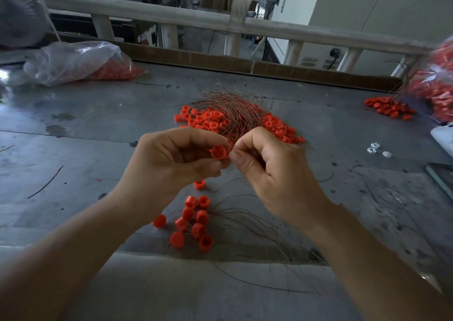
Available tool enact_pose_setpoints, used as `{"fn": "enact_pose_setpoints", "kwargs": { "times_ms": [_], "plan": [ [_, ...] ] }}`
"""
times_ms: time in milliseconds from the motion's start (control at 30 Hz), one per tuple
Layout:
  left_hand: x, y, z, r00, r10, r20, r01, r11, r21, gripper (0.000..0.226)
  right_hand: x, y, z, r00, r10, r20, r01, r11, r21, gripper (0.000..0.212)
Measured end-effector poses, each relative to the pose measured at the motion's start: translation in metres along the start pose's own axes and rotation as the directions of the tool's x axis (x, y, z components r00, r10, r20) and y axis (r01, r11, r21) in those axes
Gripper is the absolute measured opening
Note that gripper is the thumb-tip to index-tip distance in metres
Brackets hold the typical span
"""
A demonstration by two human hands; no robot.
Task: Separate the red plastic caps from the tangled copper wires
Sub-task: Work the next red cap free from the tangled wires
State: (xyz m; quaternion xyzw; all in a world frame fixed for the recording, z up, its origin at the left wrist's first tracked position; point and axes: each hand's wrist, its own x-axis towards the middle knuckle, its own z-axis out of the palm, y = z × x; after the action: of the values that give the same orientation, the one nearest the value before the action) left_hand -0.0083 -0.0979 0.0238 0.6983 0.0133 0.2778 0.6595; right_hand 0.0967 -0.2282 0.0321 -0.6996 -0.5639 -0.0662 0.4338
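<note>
Over the counter point(85, 129), just short of the tangle point(232, 110) of copper wire:

- Left hand point(176, 159) pinched one cap point(219, 152) between thumb and fingertips, lifted clear, its open mouth turned toward me.
- Right hand point(264, 164) had its fingers curled, with thumb and forefinger pressed together hard against the cap's side. I took them to be on a strand point(234, 138) leading back to the tangle. It was too fine to tell where it met the cap.
- The tangle lay on a pile point(203, 119) of caps beyond my hands. A cluster point(193, 222) of a few caps sat below my wrists, with loose wires point(257, 222) trailing from beside it to the right.

Notes on doing the pull well (judgement):

- Hold the cap by its wall, firm but not crushing. A squeezed mouth would likely clamp the wire.
- Pinch the strand close to the cap. A long free length would probably slip or bend rather than draw out.
- Pull straight along the wire's own line, slow and even, hands moving apart. A sideways tug risked snagging or kinking it.
- Hold the work raised off the tangle so neighbouring strands didn't drag up with it.
- Thin copper can bite skin, so use the pads rather than the nail edge.
- Then put the cap with the near cluster and the wire with the loose ones.
</note>
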Motion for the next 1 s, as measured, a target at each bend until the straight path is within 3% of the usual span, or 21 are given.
{"fn": "enact_pose_setpoints", "kwargs": {
  "times_ms": [167,800,1000],
  "plan": [
    [-0.0001,-0.0021,-0.0059,0.993,-0.017,0.119,0.028,0.996,-0.089,0.029,0.0006,0.0005,-0.0040,1.000,0.023,-0.008,-0.023,1.000,-0.010,0.009],
    [-0.0004,-0.0018,-0.0033,0.997,-0.025,0.079,0.031,0.997,-0.070,0.029,-0.0001,-0.0003,-0.0056,0.999,0.043,0.008,-0.043,0.999,-0.007,0.011],
    [0.0000,-0.0010,-0.0030,0.996,-0.032,0.078,0.039,0.995,-0.093,0.023,-0.0016,-0.0017,-0.0088,0.995,0.087,0.040,-0.091,0.989,0.118,0.010]
  ]
}}
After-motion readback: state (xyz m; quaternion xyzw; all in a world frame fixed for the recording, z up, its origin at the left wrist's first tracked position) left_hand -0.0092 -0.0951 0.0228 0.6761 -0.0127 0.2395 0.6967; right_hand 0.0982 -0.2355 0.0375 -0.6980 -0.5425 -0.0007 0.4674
